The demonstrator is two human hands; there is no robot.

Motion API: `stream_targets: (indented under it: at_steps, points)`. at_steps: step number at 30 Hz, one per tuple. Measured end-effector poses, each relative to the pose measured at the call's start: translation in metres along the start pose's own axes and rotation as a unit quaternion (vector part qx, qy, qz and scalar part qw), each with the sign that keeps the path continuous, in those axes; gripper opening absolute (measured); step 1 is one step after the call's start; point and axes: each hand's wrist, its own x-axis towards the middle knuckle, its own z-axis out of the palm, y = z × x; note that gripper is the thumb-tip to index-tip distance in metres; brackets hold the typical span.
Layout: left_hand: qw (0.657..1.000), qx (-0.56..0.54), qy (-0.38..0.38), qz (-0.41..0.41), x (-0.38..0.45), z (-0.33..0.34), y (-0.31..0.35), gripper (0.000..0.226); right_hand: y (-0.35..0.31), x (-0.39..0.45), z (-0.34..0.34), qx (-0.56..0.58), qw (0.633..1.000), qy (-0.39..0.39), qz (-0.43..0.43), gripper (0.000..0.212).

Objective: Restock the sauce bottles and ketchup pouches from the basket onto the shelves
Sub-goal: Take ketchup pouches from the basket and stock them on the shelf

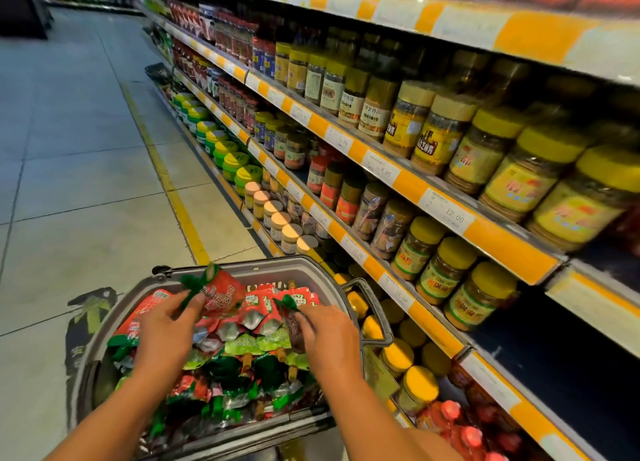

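Observation:
A grey basket (pixel 277 265) stands on the floor in front of me, heaped with red and green ketchup pouches (pixel 256 316) and several brown bottle necks (pixel 246 359). My left hand (pixel 166 329) pinches a red pouch with a green top (pixel 221 289) and holds it a little above the heap. My right hand (pixel 329 332) reaches into the right side of the basket, its fingers curled round another red and green pouch (pixel 294 308). The shelves (pixel 408 180) run along my right.
The shelves hold rows of yellow-lidded jars (pixel 446 271), green-lidded tubs (pixel 221 148) and red-capped bottles (pixel 450 412) low at the right. An empty dark stretch of shelf (pixel 561 363) lies at the lower right. Tiled aisle floor (pixel 69 183) with a yellow line extends left.

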Motion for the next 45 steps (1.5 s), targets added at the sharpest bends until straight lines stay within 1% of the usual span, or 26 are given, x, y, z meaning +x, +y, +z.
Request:
stream_targets:
  at_steps: [3, 4, 5, 6, 8, 9, 13, 16, 17, 18, 20, 21, 22, 23, 24, 26, 28, 31, 33, 34, 37, 39, 41, 45]
  points:
    - [0.999, -0.033, -0.004, -0.001, -0.014, 0.003, 0.032, 0.028, 0.003, -0.011, -0.02, 0.102, 0.99, 0.016, 0.096, 0.021]
    - [0.999, -0.037, -0.008, 0.008, -0.017, 0.003, 0.041, 0.024, 0.004, -0.015, -0.027, 0.124, 0.984, 0.026, 0.126, 0.021]
    - [0.999, -0.047, -0.014, 0.0, -0.018, 0.003, 0.049, 0.022, 0.004, -0.019, -0.033, 0.143, 0.978, 0.038, 0.15, 0.021]
    - [0.998, -0.063, -0.009, -0.006, -0.017, 0.004, 0.054, 0.029, 0.003, -0.023, -0.04, 0.162, 0.971, 0.05, 0.169, 0.021]
    - [0.997, -0.075, -0.001, -0.031, -0.018, 0.004, 0.067, 0.053, 0.002, -0.032, -0.055, 0.202, 0.953, 0.066, 0.216, 0.021]
    - [0.995, -0.091, -0.005, -0.041, -0.021, 0.005, 0.074, 0.052, 0.002, -0.037, -0.061, 0.218, 0.944, 0.071, 0.236, 0.02]
    - [0.987, -0.144, -0.026, -0.064, -0.029, 0.015, 0.097, 0.048, 0.005, -0.058, -0.083, 0.258, 0.917, 0.121, 0.28, 0.02]
    - [0.982, -0.168, -0.038, -0.076, -0.034, 0.02, 0.115, 0.034, 0.007, -0.074, -0.094, 0.296, 0.892, 0.14, 0.312, 0.029]
    - [0.98, -0.175, -0.045, -0.085, -0.037, 0.023, 0.122, 0.03, 0.007, -0.079, -0.1, 0.308, 0.882, 0.147, 0.326, 0.028]
    - [0.977, -0.185, -0.054, -0.093, -0.041, 0.027, 0.129, 0.03, 0.005, -0.084, -0.11, 0.319, 0.873, 0.157, 0.334, 0.026]
    - [0.97, -0.21, -0.063, -0.11, -0.048, 0.034, 0.145, 0.037, 0.007, -0.091, -0.13, 0.341, 0.858, 0.179, 0.338, 0.023]
    - [0.965, -0.224, -0.068, -0.116, -0.05, 0.037, 0.151, 0.035, 0.007, -0.095, -0.142, 0.358, 0.848, 0.195, 0.34, 0.023]
    - [0.963, -0.23, -0.08, -0.114, -0.053, 0.041, 0.156, 0.024, 0.007, -0.097, -0.155, 0.371, 0.838, 0.208, 0.343, 0.023]
    - [0.963, -0.227, -0.092, -0.111, -0.055, 0.045, 0.161, 0.019, 0.01, -0.099, -0.166, 0.385, 0.825, 0.221, 0.35, 0.023]
    - [0.962, -0.228, -0.101, -0.11, -0.058, 0.05, 0.167, 0.021, 0.013, -0.099, -0.178, 0.396, 0.814, 0.229, 0.359, 0.021]
    - [0.957, -0.242, -0.118, -0.109, -0.067, 0.062, 0.182, 0.035, 0.016, -0.102, -0.209, 0.408, 0.797, 0.25, 0.369, 0.013]
    - [0.953, -0.252, -0.134, -0.103, -0.079, 0.074, 0.203, 0.044, 0.021, -0.105, -0.243, 0.41, 0.794, 0.279, 0.352, 0.012]
    - [0.951, -0.249, -0.168, -0.079, -0.097, 0.094, 0.235, 0.051, 0.027, -0.114, -0.299, 0.416, 0.789, 0.317, 0.323, 0.016]
    - [0.949, -0.242, -0.191, -0.071, -0.105, 0.11, 0.253, 0.052, 0.036, -0.121, -0.329, 0.41, 0.789, 0.335, 0.313, 0.019]
    - [0.947, -0.238, -0.207, -0.066, -0.109, 0.117, 0.262, 0.047, 0.041, -0.126, -0.343, 0.401, 0.793, 0.341, 0.308, 0.02]
    - [0.937, -0.215, -0.274, -0.035, -0.126, 0.14, 0.289, 0.023, 0.054, -0.137, -0.378, 0.372, 0.798, 0.368, 0.298, 0.019]
    - [0.931, -0.197, -0.306, -0.017, -0.138, 0.156, 0.306, 0.012, 0.066, -0.142, -0.401, 0.34, 0.804, 0.385, 0.3, 0.02]
    - [0.925, -0.176, -0.337, 0.006, -0.149, 0.174, 0.322, 0.009, 0.08, -0.146, -0.419, 0.317, 0.806, 0.399, 0.302, 0.021]
    - [0.913, -0.134, -0.382, 0.055, -0.166, 0.212, 0.344, 0.01, 0.108, -0.15, -0.445, 0.281, 0.803, 0.417, 0.319, 0.021]
